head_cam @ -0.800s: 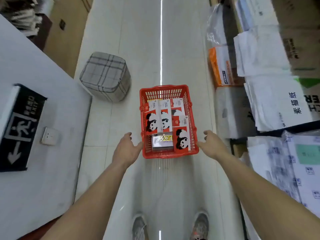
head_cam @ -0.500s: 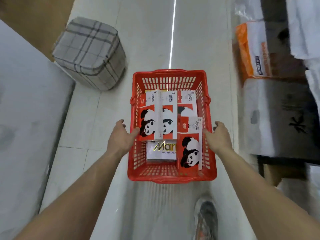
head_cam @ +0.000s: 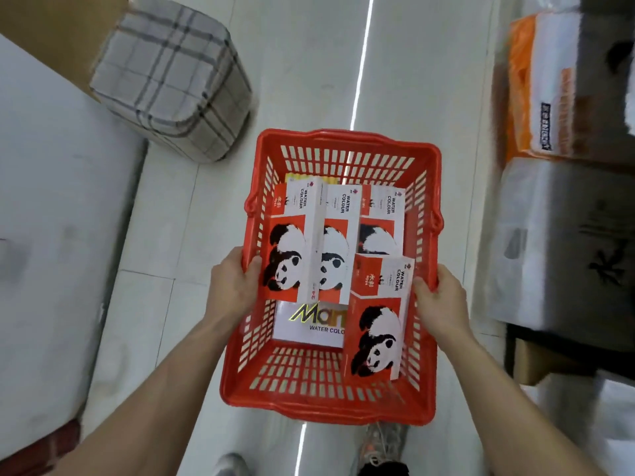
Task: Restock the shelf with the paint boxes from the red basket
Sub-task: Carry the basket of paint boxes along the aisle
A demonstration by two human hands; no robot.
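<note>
A red plastic basket (head_cam: 330, 403) fills the middle of the view, above the pale floor. Inside lie several red-and-white panda "Water Colour" paint boxes (head_cam: 292, 249), one nearer box (head_cam: 379, 321) on the right, and a white water colour box (head_cam: 314, 326) beneath them. My left hand (head_cam: 232, 286) grips the basket's left rim, thumb inside the wall. On the opposite rim my right hand (head_cam: 441, 302) holds on with its fingers curled over the edge. No shelf is in view.
A grey plaid cube stool (head_cam: 175, 84) stands on the floor at the upper left. A white counter surface (head_cam: 51, 218) runs along the left. Stacked wrapped paper packs and cartons (head_cam: 563, 139) line the right side. My shoes (head_cam: 381, 448) show below the basket.
Both hands went from reaching beside the basket to gripping its two side rims. The basket now appears much larger and closer, and my view has tipped down over it.
</note>
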